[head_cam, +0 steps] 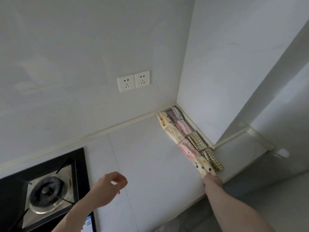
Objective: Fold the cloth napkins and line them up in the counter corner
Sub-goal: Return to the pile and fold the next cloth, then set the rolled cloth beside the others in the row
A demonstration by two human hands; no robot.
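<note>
Several folded cloth napkins lie in two rows along the right wall, running out from the counter corner (175, 107). Among them are a grey one (174, 114), a pink one (184, 128), a checked one (196, 139) and a pink dotted one (189, 149). My right hand (213, 180) rests on the near end of the closest cream napkin with dots (204, 165), its fingers hidden under the wrist. My left hand (109, 186) hovers over the white counter (150, 156), fingers loosely curled, holding nothing.
A black gas hob (45, 191) with a burner fills the lower left. Two wall sockets (133, 80) sit above the counter. The counter's front edge (192, 203) runs diagonally at the lower right, beside a wall pillar (250, 114).
</note>
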